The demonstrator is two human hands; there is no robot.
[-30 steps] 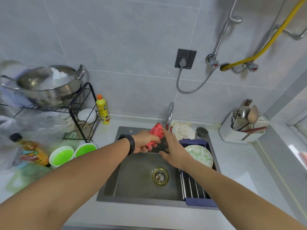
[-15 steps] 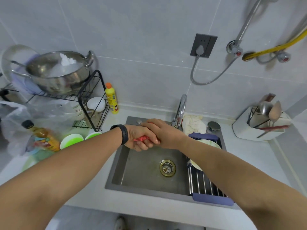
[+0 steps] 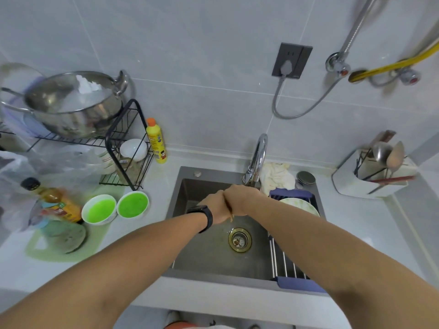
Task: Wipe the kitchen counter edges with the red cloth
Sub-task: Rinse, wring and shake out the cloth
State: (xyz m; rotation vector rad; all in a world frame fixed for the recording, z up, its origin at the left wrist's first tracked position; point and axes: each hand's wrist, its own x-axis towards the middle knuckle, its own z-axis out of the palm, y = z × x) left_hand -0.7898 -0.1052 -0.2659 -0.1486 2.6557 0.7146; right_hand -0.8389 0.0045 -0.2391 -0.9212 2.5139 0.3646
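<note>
Both hands — left hand, right hand — now clamp together at twelve o'clock over the sink; the red cloth has vanished inside, seemingly wrung, so counter edges wait.

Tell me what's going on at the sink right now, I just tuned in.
A person stands at the sink with both hands pressed together over the basin, just below the faucet. The left hand and right hand are clasped so tightly that the red cloth cannot be seen between them; they look as if they are wringing or bunching something. A thin trickle falls from the hands toward the drain. No counter edge is being wiped yet.
</note>
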